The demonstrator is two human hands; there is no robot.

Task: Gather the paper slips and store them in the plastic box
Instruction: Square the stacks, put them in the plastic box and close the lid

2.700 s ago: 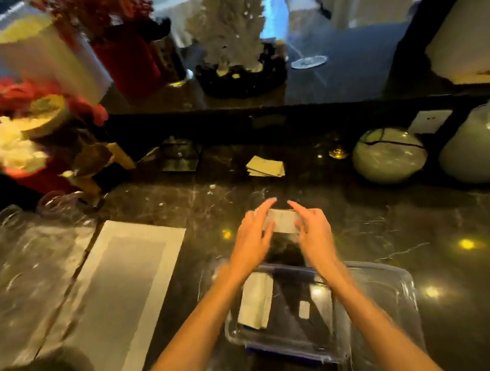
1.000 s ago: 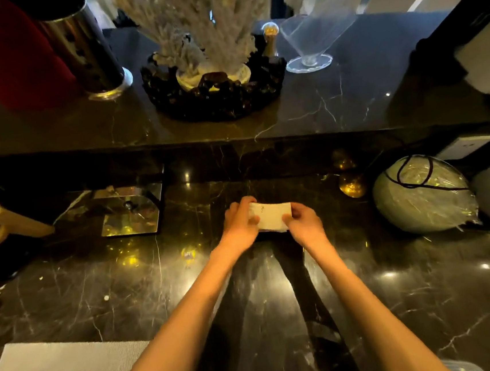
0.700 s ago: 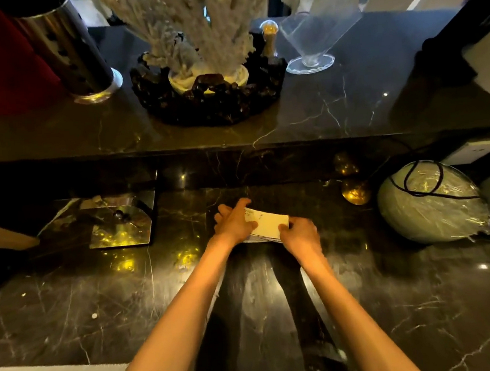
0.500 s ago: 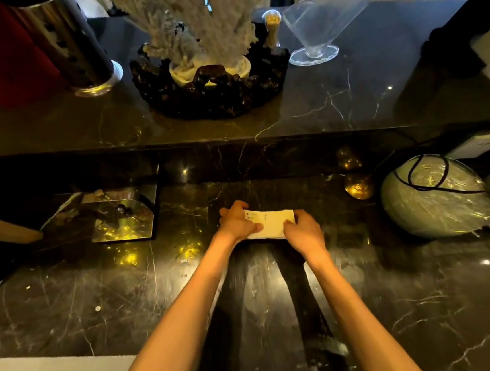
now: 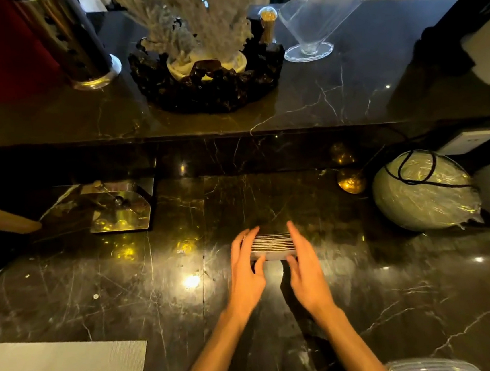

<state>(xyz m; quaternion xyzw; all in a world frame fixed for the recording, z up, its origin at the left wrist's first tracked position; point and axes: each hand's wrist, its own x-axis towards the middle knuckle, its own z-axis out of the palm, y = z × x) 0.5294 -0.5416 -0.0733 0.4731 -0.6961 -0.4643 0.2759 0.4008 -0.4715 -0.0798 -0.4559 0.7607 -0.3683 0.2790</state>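
**Stack squared between 2 hands, box lying back toward me**

I'm looking down at the stack of slips (image 5: 272,246) and it's sitting on the dark marble counter (image 5: 127,286), standing on its long edge so I'm seeing the layered edges from above. Its long axis is running left to right across my view. My left hand (image 5: 246,272) is pressing flat against the left end, my right hand (image 5: 304,269) against the right end, fingers stretched out straight and held together, the palms squeezing the stack between them. The thumbs are tucking in under the near side; I can't tell how firmly they're bearing on it.

Both hands are sitting equally near, 1 at each end, so I'm judging this as a 2-handed lift. The plastic box (image 5: 429,368) is only showing as a clear rim at the bottom right edge, nearer my body than the slips and on the right-hand side. So the carry, as I'm reading it, is heading back toward me and slightly right, with the slips kept pinched so none are fanning out.
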